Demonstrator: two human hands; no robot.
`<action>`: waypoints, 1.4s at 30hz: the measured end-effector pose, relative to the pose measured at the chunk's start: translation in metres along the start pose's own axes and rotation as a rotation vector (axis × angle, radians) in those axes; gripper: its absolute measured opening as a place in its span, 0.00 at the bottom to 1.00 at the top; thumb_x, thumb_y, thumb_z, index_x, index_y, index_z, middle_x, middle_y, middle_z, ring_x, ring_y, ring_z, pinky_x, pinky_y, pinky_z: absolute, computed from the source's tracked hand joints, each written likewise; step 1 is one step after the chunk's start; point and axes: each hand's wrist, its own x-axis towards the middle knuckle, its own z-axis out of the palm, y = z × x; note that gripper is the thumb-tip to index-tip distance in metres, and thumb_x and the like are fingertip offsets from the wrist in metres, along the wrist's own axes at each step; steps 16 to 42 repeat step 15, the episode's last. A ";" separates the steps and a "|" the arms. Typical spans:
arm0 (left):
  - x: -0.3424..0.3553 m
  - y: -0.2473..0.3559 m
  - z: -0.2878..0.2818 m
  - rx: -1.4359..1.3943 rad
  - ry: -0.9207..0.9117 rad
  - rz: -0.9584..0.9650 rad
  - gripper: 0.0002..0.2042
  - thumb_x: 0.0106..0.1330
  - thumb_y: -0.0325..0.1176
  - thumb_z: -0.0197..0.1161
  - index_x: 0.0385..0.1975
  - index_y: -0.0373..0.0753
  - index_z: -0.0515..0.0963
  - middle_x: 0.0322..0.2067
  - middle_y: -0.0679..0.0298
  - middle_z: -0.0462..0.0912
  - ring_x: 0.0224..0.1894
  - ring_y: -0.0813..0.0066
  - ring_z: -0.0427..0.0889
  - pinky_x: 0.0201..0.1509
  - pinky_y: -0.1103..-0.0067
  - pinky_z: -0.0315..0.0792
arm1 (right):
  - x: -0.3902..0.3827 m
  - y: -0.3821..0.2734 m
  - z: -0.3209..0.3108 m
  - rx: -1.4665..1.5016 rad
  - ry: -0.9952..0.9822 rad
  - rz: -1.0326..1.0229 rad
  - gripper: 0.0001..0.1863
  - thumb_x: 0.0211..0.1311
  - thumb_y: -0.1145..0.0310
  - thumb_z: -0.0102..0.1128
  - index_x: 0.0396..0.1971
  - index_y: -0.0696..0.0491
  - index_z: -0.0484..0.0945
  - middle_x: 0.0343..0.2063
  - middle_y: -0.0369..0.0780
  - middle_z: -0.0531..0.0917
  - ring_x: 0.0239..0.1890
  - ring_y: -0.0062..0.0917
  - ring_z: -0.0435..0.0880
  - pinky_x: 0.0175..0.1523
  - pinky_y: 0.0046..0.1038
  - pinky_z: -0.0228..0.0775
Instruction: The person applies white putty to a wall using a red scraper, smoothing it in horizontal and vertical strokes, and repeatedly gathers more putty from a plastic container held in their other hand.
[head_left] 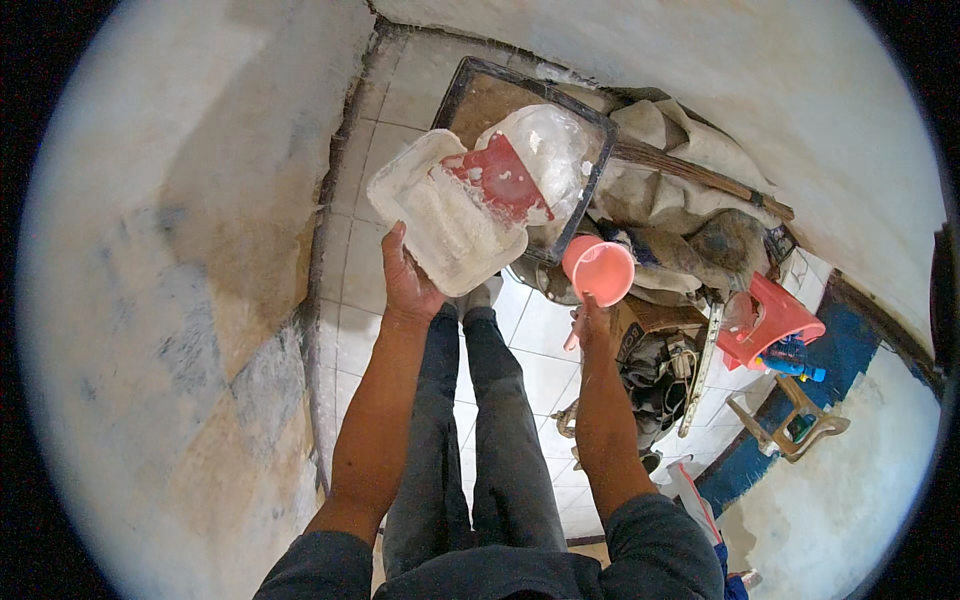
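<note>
My left hand (412, 285) is closed on the near edge of a shallow whitish tub (425, 235), its thumb up along the side. Pale residue coats the tub's inside. A red flat scraper (515, 178), smeared with white, lies across the tub's far right edge; I cannot tell whether it has a handle. Just beyond sits a clear plastic bag of white material (560, 150). My right hand (592, 325) grips the handle of a pink plastic dipper (603, 272), held level with the tub's right side. What the dipper contains is hard to make out.
Under the bag is a dark-rimmed brown board or tray (470, 95). Crumpled grey cloth (660, 190) and a stick broom (700, 175) lie at the far right. A cardboard box (640, 320), a pink stool (770, 320) and a blue bottle (795, 360) stand right. A plastered wall (180, 300) rises left.
</note>
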 end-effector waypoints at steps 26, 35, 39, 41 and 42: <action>0.007 -0.038 0.007 0.165 -0.066 0.017 0.26 0.59 0.40 0.63 0.56 0.44 0.62 0.56 0.60 0.66 0.62 0.62 0.62 0.57 0.64 0.68 | -0.184 -0.114 0.053 0.145 -0.225 -0.373 0.25 0.58 0.57 0.60 0.50 0.52 0.62 0.27 0.35 0.72 0.22 0.19 0.70 0.27 0.25 0.69; 0.007 -0.038 0.007 0.165 -0.066 0.017 0.26 0.59 0.40 0.63 0.56 0.44 0.62 0.56 0.60 0.66 0.62 0.62 0.62 0.57 0.64 0.68 | -0.184 -0.114 0.053 0.145 -0.225 -0.373 0.25 0.58 0.57 0.60 0.50 0.52 0.62 0.27 0.35 0.72 0.22 0.19 0.70 0.27 0.25 0.69; 0.007 -0.038 0.007 0.165 -0.066 0.017 0.26 0.59 0.40 0.63 0.56 0.44 0.62 0.56 0.60 0.66 0.62 0.62 0.62 0.57 0.64 0.68 | -0.184 -0.114 0.053 0.145 -0.225 -0.373 0.25 0.58 0.57 0.60 0.50 0.52 0.62 0.27 0.35 0.72 0.22 0.19 0.70 0.27 0.25 0.69; 0.007 -0.038 0.007 0.165 -0.066 0.017 0.26 0.59 0.40 0.63 0.56 0.44 0.62 0.56 0.60 0.66 0.62 0.62 0.62 0.57 0.64 0.68 | -0.184 -0.114 0.053 0.145 -0.225 -0.373 0.25 0.58 0.57 0.60 0.50 0.52 0.62 0.27 0.35 0.72 0.22 0.19 0.70 0.27 0.25 0.69; 0.007 -0.038 0.007 0.165 -0.066 0.017 0.26 0.59 0.40 0.63 0.56 0.44 0.62 0.56 0.60 0.66 0.62 0.62 0.62 0.57 0.64 0.68 | -0.184 -0.114 0.053 0.145 -0.225 -0.373 0.25 0.58 0.57 0.60 0.50 0.52 0.62 0.27 0.35 0.72 0.22 0.19 0.70 0.27 0.25 0.69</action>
